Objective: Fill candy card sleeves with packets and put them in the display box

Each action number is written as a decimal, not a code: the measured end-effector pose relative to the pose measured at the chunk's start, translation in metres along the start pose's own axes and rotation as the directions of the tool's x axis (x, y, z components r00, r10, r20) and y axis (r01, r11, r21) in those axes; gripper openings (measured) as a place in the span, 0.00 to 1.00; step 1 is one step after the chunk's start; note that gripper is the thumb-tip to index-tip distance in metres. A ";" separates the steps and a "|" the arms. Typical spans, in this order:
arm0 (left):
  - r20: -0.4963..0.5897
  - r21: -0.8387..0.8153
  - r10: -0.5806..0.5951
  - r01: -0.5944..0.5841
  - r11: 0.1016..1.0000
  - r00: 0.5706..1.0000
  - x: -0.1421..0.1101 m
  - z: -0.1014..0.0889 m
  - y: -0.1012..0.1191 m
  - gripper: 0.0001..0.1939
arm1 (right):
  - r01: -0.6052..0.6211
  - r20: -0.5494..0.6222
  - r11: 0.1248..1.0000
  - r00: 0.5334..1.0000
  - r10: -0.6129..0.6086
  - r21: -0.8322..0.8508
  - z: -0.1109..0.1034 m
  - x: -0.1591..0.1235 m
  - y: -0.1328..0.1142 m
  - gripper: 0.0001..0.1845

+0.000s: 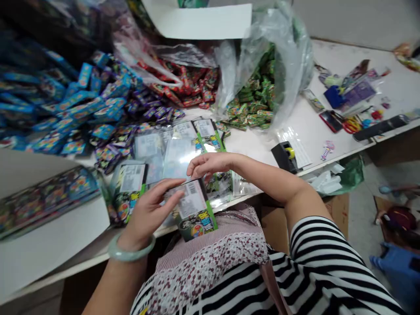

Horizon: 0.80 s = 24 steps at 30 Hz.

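Observation:
My left hand [149,212] grips the left edge of a clear packet with a green printed card and a barcode label [193,210], held over the table's front edge. My right hand [210,165] reaches across from the right, its fingers curled and pinching at the packet's top edge. A pale green bangle [131,253] sits on my left wrist. More packets of the same kind [170,148] lie flat on the table just behind my hands, and another one [129,188] lies to the left.
Heaps of small blue and purple boxes [85,100] fill the left. Red packs [183,87] and a plastic bag of green packs [259,100] lie behind. A tape dispenser [285,156], scissors [352,124] and oddments sit at the right. A white box [49,236] stands at left.

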<state>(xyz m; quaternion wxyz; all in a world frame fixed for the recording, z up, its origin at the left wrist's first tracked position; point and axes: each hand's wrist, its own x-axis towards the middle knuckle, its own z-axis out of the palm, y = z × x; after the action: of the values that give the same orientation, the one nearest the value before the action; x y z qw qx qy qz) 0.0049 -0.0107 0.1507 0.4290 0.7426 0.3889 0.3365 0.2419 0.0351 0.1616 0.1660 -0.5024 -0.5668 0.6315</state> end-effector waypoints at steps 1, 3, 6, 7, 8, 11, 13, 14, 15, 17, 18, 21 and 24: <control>-0.074 -0.005 -0.067 0.067 0.998 0.995 0.000 -0.004 -0.002 0.11 | -0.007 -0.087 0.999 0.996 0.003 -0.044 -0.018 -0.003 0.006 0.07; -0.319 -0.095 -0.225 0.205 0.974 0.921 0.001 -0.011 -0.008 0.12 | -0.032 -0.412 0.986 0.910 -0.038 -0.162 -0.064 -0.011 0.022 0.10; -0.607 -0.281 -0.386 0.266 0.922 0.694 0.007 -0.020 -0.019 0.16 | -0.287 -0.795 0.898 0.597 -0.105 -0.334 -0.137 -0.028 0.050 0.19; -0.641 -0.320 -0.415 0.266 0.909 0.645 0.009 -0.021 -0.022 0.16 | -0.477 -0.877 0.799 0.464 -0.124 -0.365 -0.159 -0.033 0.059 0.22; -0.642 -0.349 -0.441 0.273 0.896 0.627 0.011 -0.021 -0.023 0.16 | -0.622 -0.912 0.700 0.398 -0.102 -0.350 -0.177 -0.037 0.068 0.23; -0.542 -0.435 -0.520 0.309 0.846 0.659 0.015 -0.016 -0.024 0.16 | -0.768 -0.934 0.561 0.356 -0.024 -0.308 -0.209 -0.044 0.089 0.23; -0.495 -0.483 -0.566 0.333 0.810 0.660 0.014 -0.012 -0.024 0.16 | -0.755 -0.924 0.574 0.383 -0.008 -0.318 -0.215 -0.046 0.097 0.23; -0.489 -0.500 -0.587 0.344 0.795 0.645 0.013 -0.011 -0.025 0.16 | -0.749 -0.921 0.578 0.389 -0.009 -0.323 -0.215 -0.047 0.100 0.22; -0.494 -0.512 -0.604 0.351 0.784 0.625 0.012 -0.011 -0.027 0.16 | -0.745 -0.920 0.582 0.392 -0.011 -0.325 -0.214 -0.049 0.102 0.21; -0.498 -0.523 -0.624 0.365 0.770 0.603 0.011 -0.011 -0.033 0.16 | -0.738 -0.921 0.589 0.390 -0.028 -0.330 -0.209 -0.056 0.107 0.19; -0.491 -0.523 -0.629 0.373 0.766 0.603 0.011 -0.012 -0.037 0.17 | -0.718 -0.924 0.612 0.380 -0.052 -0.330 -0.206 -0.060 0.109 0.18; -0.459 -0.506 -0.638 0.409 0.760 0.619 0.010 -0.011 -0.051 0.19 | -0.494 -0.930 0.823 0.352 -0.105 -0.280 -0.195 -0.073 0.115 0.13; -0.465 -0.450 -0.629 0.446 0.774 0.623 0.004 -0.010 -0.063 0.22 | -0.013 -0.881 1.000 0.472 -0.017 -0.026 -0.182 -0.077 0.117 0.11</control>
<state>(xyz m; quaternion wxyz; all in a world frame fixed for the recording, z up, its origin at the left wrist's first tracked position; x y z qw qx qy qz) -0.0196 0.0170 0.0988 0.4711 0.3745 0.6543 0.4578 0.4674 0.0393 0.1191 0.4271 -0.7571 -0.4108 0.2752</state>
